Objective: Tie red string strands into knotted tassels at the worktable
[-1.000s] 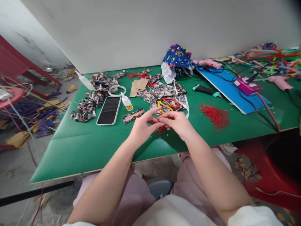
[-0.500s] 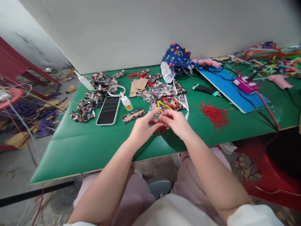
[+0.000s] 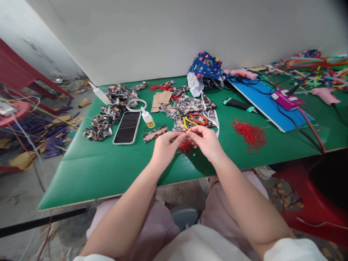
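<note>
My left hand (image 3: 168, 145) and my right hand (image 3: 204, 140) meet fingertip to fingertip above the green table. Both pinch a bundle of red string (image 3: 186, 147), whose loose loops hang below my fingers. Just beyond my fingers lie scissors (image 3: 198, 119) with red and yellow handles, on floral fabric (image 3: 187, 105). Left of my hands rests a floral strip with a brown patch (image 3: 155, 134). A tangled heap of red string (image 3: 248, 135) lies to the right. My fingers partly cover what they hold.
Left on the green table (image 3: 81, 174) are a phone (image 3: 127, 127), a small glue bottle (image 3: 147, 118), a white ring (image 3: 136, 105) and a second bottle (image 3: 99, 93). At right lie a utility knife (image 3: 239, 105), a blue board (image 3: 261, 101), a purple box (image 3: 286, 98) and a pink glue gun (image 3: 324, 95).
My left hand's raised, spread fingers have come down into a pinch against the right fingertips. More of the hanging red string shows. The view has shifted slightly.
</note>
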`<control>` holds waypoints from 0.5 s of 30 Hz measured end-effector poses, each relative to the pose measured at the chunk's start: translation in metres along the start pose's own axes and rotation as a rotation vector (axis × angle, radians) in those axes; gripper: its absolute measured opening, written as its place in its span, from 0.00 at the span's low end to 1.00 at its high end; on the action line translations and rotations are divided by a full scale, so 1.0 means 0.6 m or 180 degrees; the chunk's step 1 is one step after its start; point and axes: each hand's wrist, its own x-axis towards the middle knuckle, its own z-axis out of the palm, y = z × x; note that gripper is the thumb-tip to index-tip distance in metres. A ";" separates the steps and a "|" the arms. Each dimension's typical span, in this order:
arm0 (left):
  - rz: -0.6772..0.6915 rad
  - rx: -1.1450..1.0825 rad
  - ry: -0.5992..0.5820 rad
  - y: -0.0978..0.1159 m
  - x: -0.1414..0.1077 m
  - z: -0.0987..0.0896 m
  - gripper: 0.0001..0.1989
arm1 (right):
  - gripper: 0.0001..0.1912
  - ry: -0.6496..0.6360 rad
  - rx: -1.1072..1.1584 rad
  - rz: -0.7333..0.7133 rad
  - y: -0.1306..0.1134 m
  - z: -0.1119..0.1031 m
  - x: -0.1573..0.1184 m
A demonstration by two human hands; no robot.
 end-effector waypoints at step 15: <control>-0.0666 -0.1591 -0.0066 0.001 -0.001 0.019 0.12 | 0.11 0.0148 0.0462 0.0029 -0.005 0.002 -0.002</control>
